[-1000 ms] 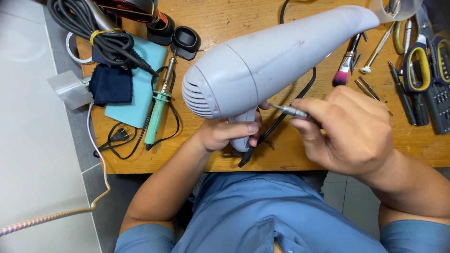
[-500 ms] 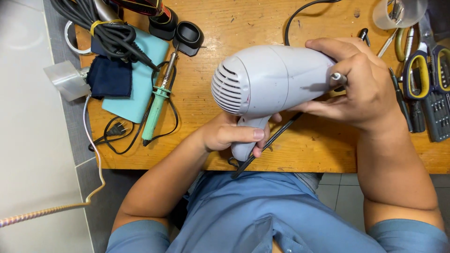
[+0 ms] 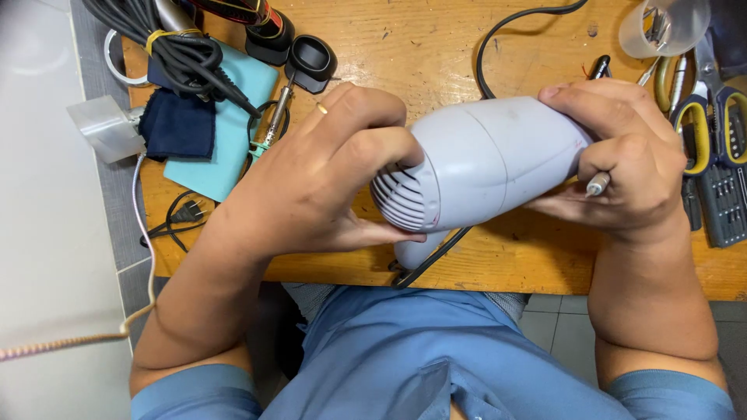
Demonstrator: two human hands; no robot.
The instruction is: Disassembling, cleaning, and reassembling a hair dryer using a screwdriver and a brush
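A pale grey hair dryer [image 3: 490,167] lies sideways between both hands above the wooden workbench [image 3: 420,47], its slotted rear grille facing me. My left hand [image 3: 311,183] wraps the grille end, fingers curled over the top and thumb underneath. My right hand [image 3: 622,167] grips the nozzle end and also pinches a thin metal tool [image 3: 597,183], likely a small screwdriver, whose tip is hidden. The dryer's handle [image 3: 416,250] and black cord [image 3: 436,257] hang down at the bench's front edge.
A soldering iron [image 3: 272,124] lies on a teal mat [image 3: 226,132] with a dark blue cloth [image 3: 179,124] at the left. Coiled black cables [image 3: 187,47] sit at the back left. Pliers with yellow handles [image 3: 704,117], a bit set [image 3: 724,202] and a clear cup [image 3: 661,27] crowd the right.
My left hand has moved from the handle up to the grille end. The dryer has turned more level and my right hand now clasps its nozzle end.
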